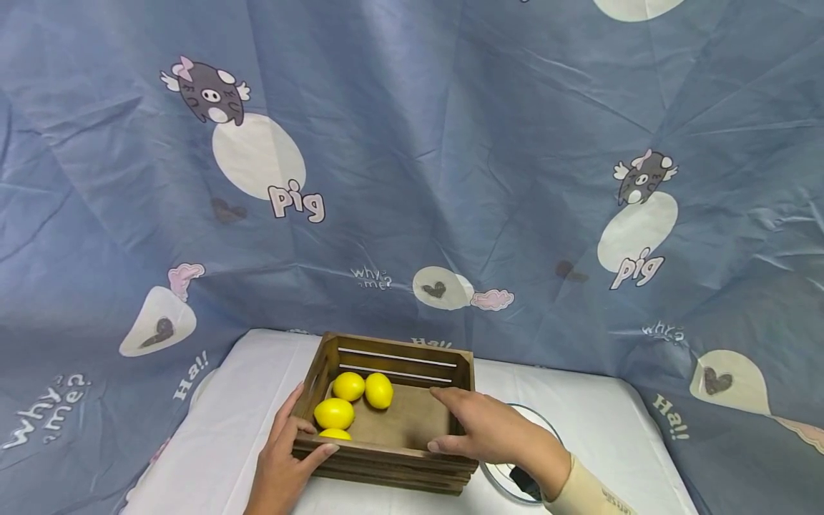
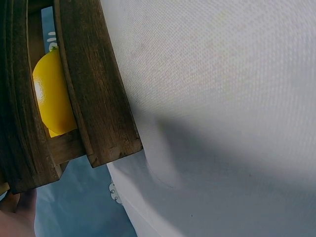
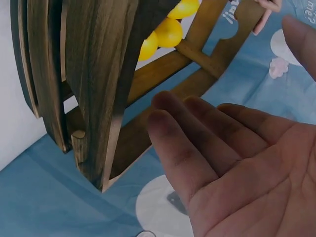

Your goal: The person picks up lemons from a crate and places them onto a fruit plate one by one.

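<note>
- Dark brown slatted wooden crate (image 1: 393, 429) sits on the white-clothed table (image 1: 212, 443) straight ahead of me, its long axis running left to right, so each short end falls to one of my hands.
- My left hand (image 1: 283, 458) is at the crate's near-left corner: thumb hooked over the front rim, fingers lying up along the left end wall. It grips that corner.
- My right hand (image 1: 483, 425) lies over the near-right corner, fingers reaching inward across the rim; the right wrist view shows the palm and fingers (image 3: 207, 128) fairly straight and relaxed beside the slats, not wrapped round anything.
- Both hands are equally close; the crate lies between them, left hand already holding, right hand only resting.
- Four yellow lemons (image 1: 350, 404) cluster in the crate's left half, just beyond my left fingertips.
- A clear glass bowl (image 1: 547, 429) sits just outside my right wrist.
</note>
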Tool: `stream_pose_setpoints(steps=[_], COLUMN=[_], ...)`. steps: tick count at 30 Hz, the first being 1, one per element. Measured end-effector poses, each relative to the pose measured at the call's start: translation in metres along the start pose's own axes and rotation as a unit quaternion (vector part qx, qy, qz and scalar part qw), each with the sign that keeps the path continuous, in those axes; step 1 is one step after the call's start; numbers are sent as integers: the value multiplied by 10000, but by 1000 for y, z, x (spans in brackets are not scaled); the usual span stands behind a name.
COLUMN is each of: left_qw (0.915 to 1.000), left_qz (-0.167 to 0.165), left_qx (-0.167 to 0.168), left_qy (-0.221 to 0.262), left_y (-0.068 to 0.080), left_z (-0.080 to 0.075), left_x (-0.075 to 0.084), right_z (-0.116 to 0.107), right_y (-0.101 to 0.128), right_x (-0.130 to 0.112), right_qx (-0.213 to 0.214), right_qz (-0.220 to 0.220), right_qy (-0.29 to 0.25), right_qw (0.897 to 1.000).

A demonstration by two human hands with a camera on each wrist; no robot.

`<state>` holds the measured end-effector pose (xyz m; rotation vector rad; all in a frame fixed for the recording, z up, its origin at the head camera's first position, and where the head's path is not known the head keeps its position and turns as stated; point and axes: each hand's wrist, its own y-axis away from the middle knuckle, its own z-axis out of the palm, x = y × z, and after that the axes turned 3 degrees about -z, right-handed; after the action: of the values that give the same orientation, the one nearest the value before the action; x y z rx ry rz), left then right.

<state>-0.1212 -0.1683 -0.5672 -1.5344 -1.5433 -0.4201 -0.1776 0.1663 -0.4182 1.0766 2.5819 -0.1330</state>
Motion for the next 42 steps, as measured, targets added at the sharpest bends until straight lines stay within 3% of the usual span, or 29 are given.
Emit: stream_pose_setpoints(steps=[17,34,42], left_qw=[9999,9998,10000], left_qz=[-93,67,4], left_qx=[-43,84,53], left_qy=[-6,-190,20], left_y=[-1,-1,-1], left_z=[0,0,1], left_x=[1,-3,-3], right_z=[-7,2,9], right_y=[-12,-33,-41], right_x=[-7,-10,-14], right_qx=[-194,384,599], right_qz=[-258,-710,-936], right_qy=[276,300,519], right_qw=[9991,9963,9924])
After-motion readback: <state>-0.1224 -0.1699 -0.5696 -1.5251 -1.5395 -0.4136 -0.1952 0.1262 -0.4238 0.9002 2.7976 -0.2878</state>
